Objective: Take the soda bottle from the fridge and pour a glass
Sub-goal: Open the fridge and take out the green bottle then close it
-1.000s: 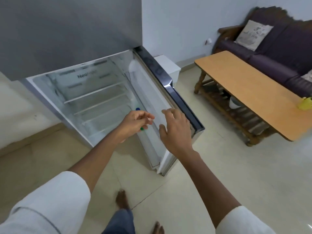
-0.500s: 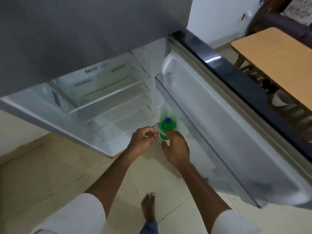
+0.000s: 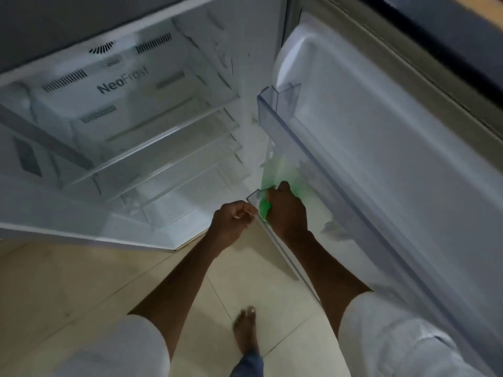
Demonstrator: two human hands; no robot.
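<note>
1. Soda bottle point(image 3: 264, 206), green and blurred, stands in the lower door bin point(image 3: 275, 235) of the open fridge door point(image 3: 381, 148), a little to 1 o'clock of the frame's centre; only a strip of green shows past our right hand.
2. Our right hand point(image 3: 285, 210) covers the bottle from above, its fingers point(image 3: 284, 186) curled over the top and pinching the neck; the cap is hidden beneath them.
3. Our left hand point(image 3: 234, 219) sits at 9 o'clock of the right one, just beside it, fingers point(image 3: 242, 206) curled at the near corner of the clear bin's rim; we cannot tell whether they truly grip the rim or only touch it.
4. Both forearms run down towards 6 o'clock into white sleeves point(image 3: 386, 336).
5. At 12 o'clock of the hands, an upper door bin point(image 3: 280, 110) juts from the door.
6. At 10 o'clock lies the fridge interior point(image 3: 122, 110), with glass shelves point(image 3: 168, 148), vents and the lettering "NeoFrost" on the back wall.
7. At 6 o'clock, a bare foot point(image 3: 246, 330) rests on the pale tiled floor point(image 3: 81, 289).
</note>
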